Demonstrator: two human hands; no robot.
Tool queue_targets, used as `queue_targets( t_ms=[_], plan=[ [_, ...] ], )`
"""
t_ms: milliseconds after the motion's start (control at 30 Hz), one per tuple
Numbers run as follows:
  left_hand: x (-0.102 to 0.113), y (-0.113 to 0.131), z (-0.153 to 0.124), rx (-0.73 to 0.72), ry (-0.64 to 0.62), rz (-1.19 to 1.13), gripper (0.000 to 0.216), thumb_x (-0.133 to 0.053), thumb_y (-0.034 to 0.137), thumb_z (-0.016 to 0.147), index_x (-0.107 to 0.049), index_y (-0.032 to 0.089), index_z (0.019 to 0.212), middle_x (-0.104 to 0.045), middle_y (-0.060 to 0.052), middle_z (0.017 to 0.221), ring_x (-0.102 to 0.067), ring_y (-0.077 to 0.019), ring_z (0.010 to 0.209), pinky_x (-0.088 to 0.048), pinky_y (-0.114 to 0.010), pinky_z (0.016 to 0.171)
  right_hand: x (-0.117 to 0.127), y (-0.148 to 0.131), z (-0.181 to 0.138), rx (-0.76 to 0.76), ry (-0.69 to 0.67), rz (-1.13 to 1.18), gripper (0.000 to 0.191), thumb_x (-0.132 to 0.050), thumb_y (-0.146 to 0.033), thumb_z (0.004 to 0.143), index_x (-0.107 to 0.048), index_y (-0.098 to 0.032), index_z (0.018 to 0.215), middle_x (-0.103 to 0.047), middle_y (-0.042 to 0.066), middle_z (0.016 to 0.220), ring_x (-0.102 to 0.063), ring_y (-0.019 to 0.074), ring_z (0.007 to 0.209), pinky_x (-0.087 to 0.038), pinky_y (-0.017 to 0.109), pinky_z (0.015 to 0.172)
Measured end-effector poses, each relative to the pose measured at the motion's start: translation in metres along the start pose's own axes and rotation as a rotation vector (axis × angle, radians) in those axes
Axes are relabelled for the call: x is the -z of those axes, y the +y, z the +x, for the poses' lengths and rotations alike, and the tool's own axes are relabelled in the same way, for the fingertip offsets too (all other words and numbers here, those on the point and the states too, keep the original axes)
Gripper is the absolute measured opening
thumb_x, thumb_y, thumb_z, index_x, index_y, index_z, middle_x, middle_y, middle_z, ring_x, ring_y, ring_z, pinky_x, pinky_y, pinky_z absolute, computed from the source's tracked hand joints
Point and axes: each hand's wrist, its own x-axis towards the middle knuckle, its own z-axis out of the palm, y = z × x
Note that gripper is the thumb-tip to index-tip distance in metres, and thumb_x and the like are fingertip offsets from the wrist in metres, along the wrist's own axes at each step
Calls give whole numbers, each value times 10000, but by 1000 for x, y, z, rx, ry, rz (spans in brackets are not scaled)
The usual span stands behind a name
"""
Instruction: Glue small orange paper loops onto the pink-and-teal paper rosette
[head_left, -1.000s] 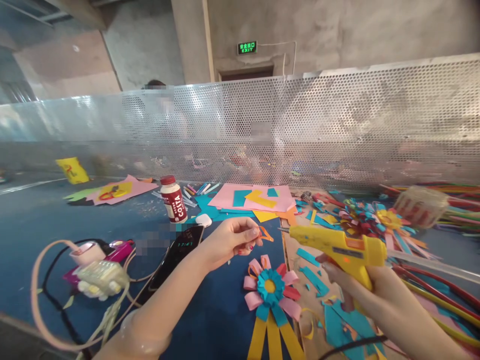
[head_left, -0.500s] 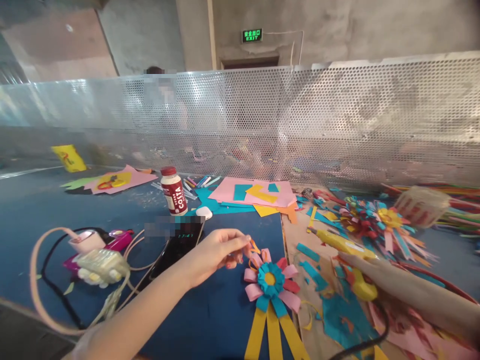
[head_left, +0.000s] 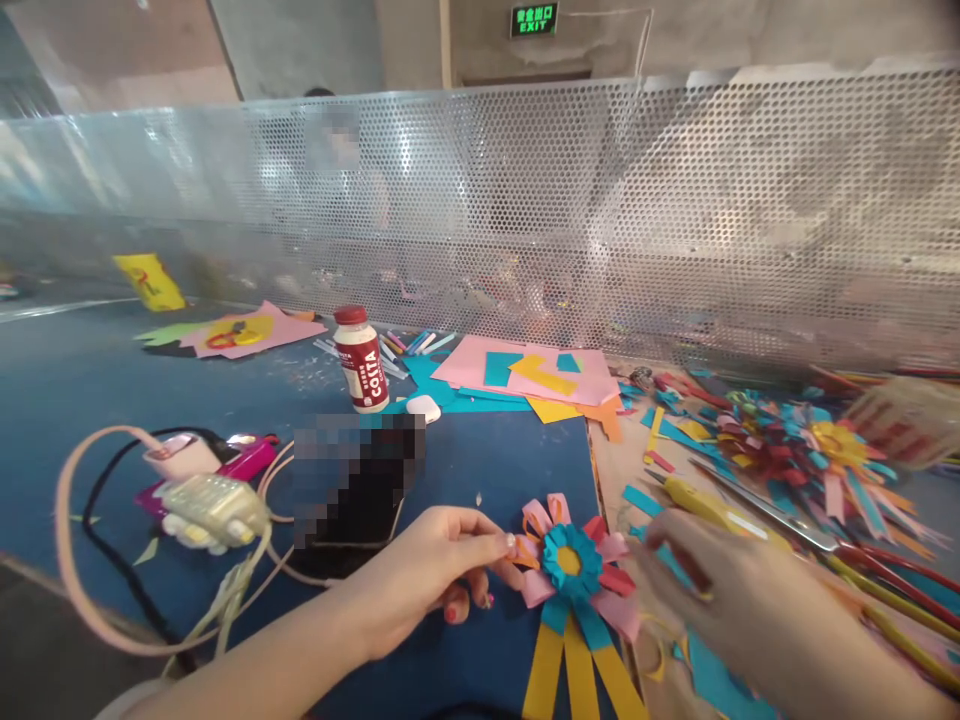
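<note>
A paper rosette (head_left: 572, 560) lies on the blue table, with a turquoise pleated ring, a yellow centre, pink and red loop petals and yellow tails. At its left edge my left hand (head_left: 465, 560) pinches a small orange paper loop (head_left: 527, 550) against the petals. Just right of the rosette hovers my right hand (head_left: 720, 590), slightly blurred, its thumb and fingers apart and nothing seen between them. Behind that hand lies a yellow glue gun (head_left: 705, 503), partly covered by it. Red-handled scissors (head_left: 817, 535) rest beside the gun.
A Costa bottle (head_left: 362, 360), a white earbud case (head_left: 423, 408) and a black phone (head_left: 367, 490) stand or lie behind. Cables and a power strip (head_left: 247, 460) are at left. Colored paper (head_left: 465, 372) and scraps spread right. A perforated metal screen (head_left: 480, 200) borders the back.
My right hand has let go of the glue gun and moved left toward the rosette. My left hand has brought the orange loop against the petals. The view has tilted slightly down.
</note>
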Motion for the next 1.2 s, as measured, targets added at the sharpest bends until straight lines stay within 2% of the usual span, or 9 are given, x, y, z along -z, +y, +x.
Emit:
queue_targets(
  t_ms=[100, 233, 433, 567, 700, 800, 900, 1000, 1200],
  plan=[
    [1, -2, 0, 8, 6, -45, 253, -643, 373, 764, -618, 123, 791, -693, -80, 832, -431, -42, 489, -241, -133, 351, -20, -39, 7, 220, -51, -62, 179, -495, -374, 840, -556, -231, 753, -613, -31, 626, -597, 144, 478, -338, 244, 398],
    [1, -2, -2, 11, 15, -81, 263, -653, 387, 753, -619, 128, 786, -672, -58, 791, -406, -36, 459, -194, -136, 326, -32, -63, 7, 181, -113, -138, 110, -536, -329, 775, -551, -236, 718, -601, -16, 594, -576, 178, 458, -297, 255, 394],
    [0, -2, -4, 64, -25, -167, 239, -677, 367, 732, -614, 138, 759, -581, 8, 531, -246, -3, 326, -120, -172, 339, -38, -61, 2, 87, -152, -187, 101, -508, -278, 755, -539, -241, 667, -590, -8, 589, -579, 192, 515, -295, 253, 437],
    [-2, -3, -5, 95, -48, -264, 254, -711, 371, 700, -638, 138, 772, -517, 39, 497, -234, 1, 331, -81, -188, 357, -40, -56, -1, 106, -194, -217, 172, -486, -304, 775, -503, -240, 616, -543, -19, 517, -519, 160, 428, -241, 228, 402],
    [-7, -4, -8, 140, -14, -361, 245, -742, 332, 659, -667, 130, 775, -439, 68, 472, -192, 1, 354, -50, -197, 373, -40, -56, -3, 50, -196, -196, 193, -471, -325, 786, -497, -239, 616, -559, -13, 539, -537, 160, 452, -258, 217, 406],
    [-12, -5, -12, 135, 31, -437, 236, -758, 298, 634, -682, 129, 781, -431, 66, 520, -204, -5, 396, -52, -192, 384, -39, -61, -2, 24, -194, -193, 235, -478, -432, 794, -529, -242, 666, -572, -3, 550, -549, 178, 452, -251, 227, 406],
    [-15, -5, -17, 107, 90, -426, 275, -769, 301, 624, -699, 127, 826, -544, 3, 671, -289, -28, 481, -77, -178, 382, -38, -65, 1, -21, -196, -223, 310, -494, -534, 778, -552, -242, 693, -580, 9, 543, -567, 206, 458, -233, 238, 409],
    [-16, -5, -20, 77, 107, -385, 287, -766, 322, 634, -711, 133, 843, -600, -44, 807, -349, -51, 555, -101, -167, 371, -39, -65, 3, -37, -225, -213, 264, -496, -478, 791, -565, -242, 695, -570, 4, 521, -570, 200, 454, -218, 231, 403],
    [-11, -7, -20, 26, 109, -321, 272, -762, 320, 645, -716, 128, 831, -612, -64, 795, -348, -69, 573, -120, -161, 353, -34, -63, 7, -26, -280, -80, 284, -427, -419, 838, -550, -229, 667, -546, -9, 510, -522, 152, 427, -266, 223, 400]
  ],
)
